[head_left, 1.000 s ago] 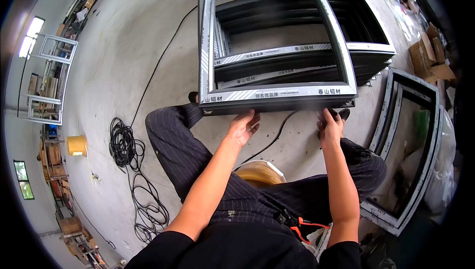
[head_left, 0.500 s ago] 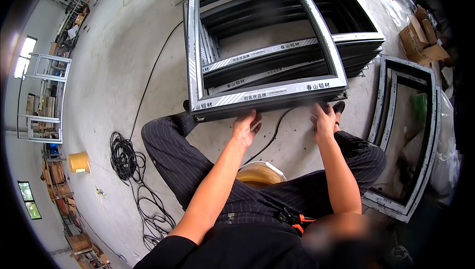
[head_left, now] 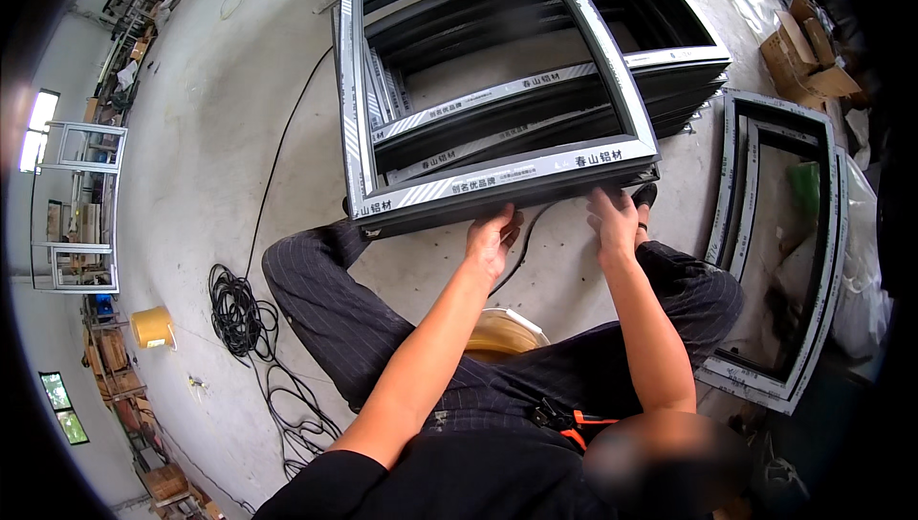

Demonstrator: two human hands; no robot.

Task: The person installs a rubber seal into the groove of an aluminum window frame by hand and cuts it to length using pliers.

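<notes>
A window frame (head_left: 492, 183) of dark profiles with a pale printed film on top lies on a stack of similar frames (head_left: 660, 99) in front of me. My left hand (head_left: 491, 239) is at the middle of its near edge, fingers curled up against the dark side face. Further right along the same edge, close to the corner, is my right hand (head_left: 615, 223), its fingers bent and pressed together. Both sets of fingertips are partly hidden by the frame's side. Whether they pinch something thin there I cannot make out.
A pale bucket (head_left: 507, 331) stands between my legs. Orange-handled pliers (head_left: 574, 421) rest at my waist. More frames (head_left: 765, 243) lie to the right, near a torn cardboard box (head_left: 808, 56). Coiled black cable (head_left: 239, 314) and a yellow bucket (head_left: 153, 327) are on the left floor.
My left hand has slid right along the near edge, closer to my right hand, which stays near the corner. The whole view has shifted slightly.
</notes>
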